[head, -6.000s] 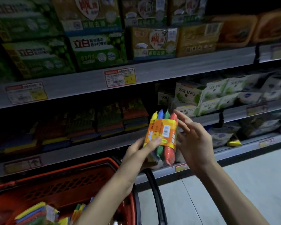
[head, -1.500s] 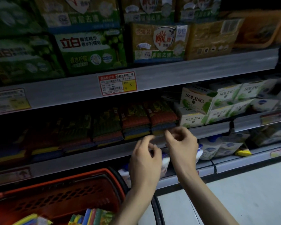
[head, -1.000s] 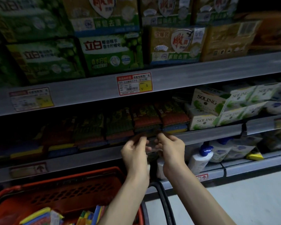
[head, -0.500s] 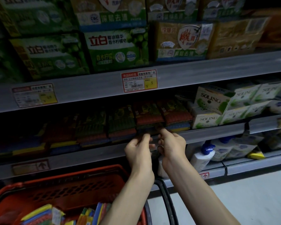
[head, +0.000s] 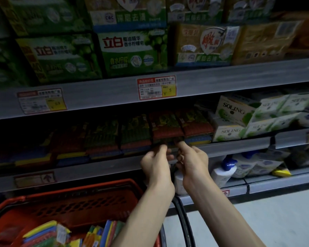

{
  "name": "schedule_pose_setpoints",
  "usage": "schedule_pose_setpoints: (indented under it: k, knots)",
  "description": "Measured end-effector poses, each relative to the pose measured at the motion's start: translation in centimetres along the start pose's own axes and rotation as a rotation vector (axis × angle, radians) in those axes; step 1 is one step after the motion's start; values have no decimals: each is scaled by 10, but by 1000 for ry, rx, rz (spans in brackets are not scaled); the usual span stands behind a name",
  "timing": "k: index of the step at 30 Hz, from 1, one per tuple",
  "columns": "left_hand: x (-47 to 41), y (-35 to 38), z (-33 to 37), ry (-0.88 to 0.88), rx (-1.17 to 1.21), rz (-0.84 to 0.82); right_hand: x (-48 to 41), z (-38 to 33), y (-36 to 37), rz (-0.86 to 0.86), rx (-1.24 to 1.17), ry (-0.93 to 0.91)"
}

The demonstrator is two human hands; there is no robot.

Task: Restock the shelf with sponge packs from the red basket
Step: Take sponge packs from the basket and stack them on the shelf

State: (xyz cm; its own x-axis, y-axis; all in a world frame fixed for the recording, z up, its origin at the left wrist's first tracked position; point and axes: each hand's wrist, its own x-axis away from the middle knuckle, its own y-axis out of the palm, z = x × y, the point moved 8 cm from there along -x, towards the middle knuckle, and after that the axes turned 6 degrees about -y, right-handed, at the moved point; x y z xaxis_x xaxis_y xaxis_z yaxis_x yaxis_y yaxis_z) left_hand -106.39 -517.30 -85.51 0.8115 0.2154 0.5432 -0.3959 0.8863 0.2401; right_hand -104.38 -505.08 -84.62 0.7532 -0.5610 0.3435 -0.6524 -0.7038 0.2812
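Dim store light, pale floor [head: 275,220] perhaps tiled, green boxes [head: 132,52] above, price tag [head: 156,87] on grey rail [head: 239,75]

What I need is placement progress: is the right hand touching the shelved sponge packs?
Cannot tell. Head view: right hand fingers end at sponge packs, hidden by shadow.

Red basket [head: 75,202] with perforated wall, yellow-blue-red-green striped sponge packs [head: 43,234], green detergent boxes [head: 134,52], white-green soap boxes [head: 237,111], grey shelf [head: 221,75]
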Motion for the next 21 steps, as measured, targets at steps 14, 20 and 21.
schedule_pose_setpoints:
  k: [14, 20, 21]
  knots:
    - [22, -31, 31, 184, -336, -252, 36, -6, 0, -100, 65, 12]
    - [43, -72, 62, 441, -595, -327, 69, -13, 7, -240, 198, -130]
    - [47, -80, 69, 505, -668, -331, 77, -16, 10, -262, 271, -198]
